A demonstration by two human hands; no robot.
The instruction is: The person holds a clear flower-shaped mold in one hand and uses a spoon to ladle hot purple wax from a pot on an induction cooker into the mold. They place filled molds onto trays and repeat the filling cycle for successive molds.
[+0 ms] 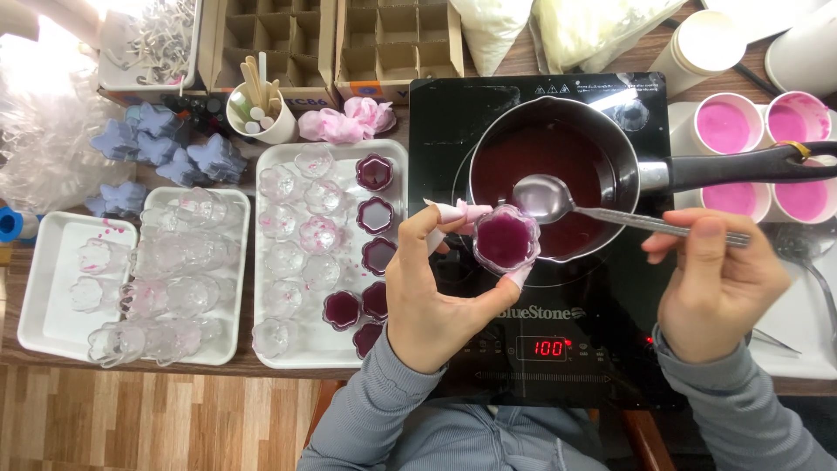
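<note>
My left hand [433, 292] holds a small clear flower-shaped cup [506, 239] filled with dark purple liquid, pinched between thumb and fingers at the near edge of the pot. My right hand [715, 283] grips the handle of a metal spoon [545, 197], whose empty bowl hovers over the pot just above the cup. The dark pot [551, 174] holds deep red-purple liquid and sits on a black induction cooktop [540, 340] with a lit red display.
A white tray [336, 353] left of the cooktop carries several filled purple cups [375, 214] and several empty clear cups. Two more white trays [52, 323] hold clear cups at the left. Pink-filled paper cups [725, 127] stand at the right, cardboard dividers at the back.
</note>
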